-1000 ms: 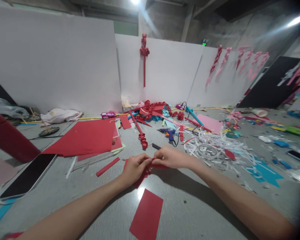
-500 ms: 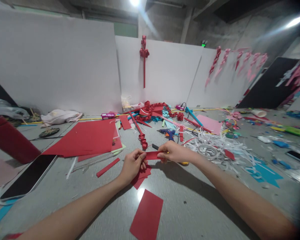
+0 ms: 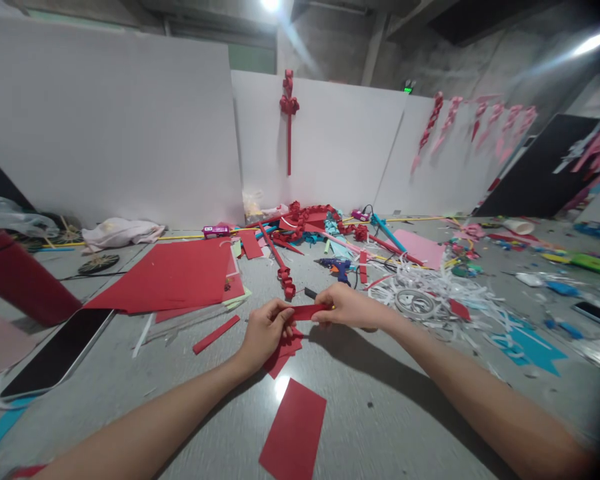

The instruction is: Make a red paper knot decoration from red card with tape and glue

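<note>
Both my hands hold one short red paper strip (image 3: 304, 311) just above the grey floor. My left hand (image 3: 266, 331) pinches its left end with fingers closed. My right hand (image 3: 351, 307) pinches its right end, also closed. Under my left hand lies a small pile of red paper pieces (image 3: 283, 351). A red paper rectangle (image 3: 294, 431) lies flat on the floor nearer to me.
Large red sheets (image 3: 175, 273) lie at left, with a loose red strip (image 3: 215, 334), a phone (image 3: 57, 351) and a red roll (image 3: 20, 280). A blue glue gun (image 3: 336, 267), a tape roll (image 3: 414, 301), white shreds and folded red chains lie beyond my hands. White boards stand behind.
The hands have lifted off the pile of red pieces and drawn apart, stretching a red strip between them. In the last half second they barely moved.
</note>
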`<move>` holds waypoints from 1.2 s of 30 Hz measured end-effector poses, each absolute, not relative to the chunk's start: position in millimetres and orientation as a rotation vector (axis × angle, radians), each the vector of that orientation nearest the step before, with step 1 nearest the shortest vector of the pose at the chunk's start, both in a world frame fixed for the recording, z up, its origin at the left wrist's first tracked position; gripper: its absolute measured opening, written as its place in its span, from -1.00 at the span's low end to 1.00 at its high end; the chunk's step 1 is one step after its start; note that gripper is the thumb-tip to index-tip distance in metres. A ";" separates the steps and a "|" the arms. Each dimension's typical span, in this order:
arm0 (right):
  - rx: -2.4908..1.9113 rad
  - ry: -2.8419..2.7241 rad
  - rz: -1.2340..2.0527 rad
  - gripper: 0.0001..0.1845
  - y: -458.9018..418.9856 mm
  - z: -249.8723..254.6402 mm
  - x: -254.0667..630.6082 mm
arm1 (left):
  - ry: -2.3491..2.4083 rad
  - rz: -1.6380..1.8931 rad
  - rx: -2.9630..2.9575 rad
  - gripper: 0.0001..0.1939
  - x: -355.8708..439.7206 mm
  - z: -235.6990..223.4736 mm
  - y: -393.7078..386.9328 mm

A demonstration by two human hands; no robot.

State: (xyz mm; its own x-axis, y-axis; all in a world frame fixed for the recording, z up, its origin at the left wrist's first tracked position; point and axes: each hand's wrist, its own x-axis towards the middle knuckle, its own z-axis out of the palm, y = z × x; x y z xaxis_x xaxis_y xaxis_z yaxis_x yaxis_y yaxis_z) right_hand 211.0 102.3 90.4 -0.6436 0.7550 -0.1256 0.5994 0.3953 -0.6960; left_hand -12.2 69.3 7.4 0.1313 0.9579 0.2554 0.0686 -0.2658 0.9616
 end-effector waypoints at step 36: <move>-1.898 -2.753 0.271 -0.58 121.4 89.6 255.0 | 1.118 1.511 1.126 -0.51 -20.1 4.4 85.9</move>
